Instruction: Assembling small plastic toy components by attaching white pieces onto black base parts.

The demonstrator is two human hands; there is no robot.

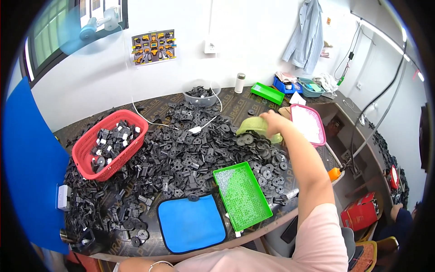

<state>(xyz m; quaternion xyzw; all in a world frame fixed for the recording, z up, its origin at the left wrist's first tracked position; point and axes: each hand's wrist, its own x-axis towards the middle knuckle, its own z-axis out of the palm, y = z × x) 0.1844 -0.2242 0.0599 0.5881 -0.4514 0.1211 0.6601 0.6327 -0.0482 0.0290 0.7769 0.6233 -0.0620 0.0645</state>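
My right hand (273,124) is closed on the rim of a yellow-green basket (253,123) at the right of the heap. The basket is tipped on its side, its mouth toward the pile. Round black plastic discs (246,138) lie at and below its mouth. Around them spreads a large heap of small black plastic parts (181,145). Of my left arm, only bare skin and a bracelet (161,262) show at the lower edge; the fingers are out of sight.
Nearest me lie a blue black-edged mat (191,226) and a green tray (247,201) of small clear beads. A red basket (108,167) of black and white parts stands left; a pink-rimmed container (308,124) stands right. Behind the heap is a clear bowl (201,99). Another person's hand (396,210) is far right.
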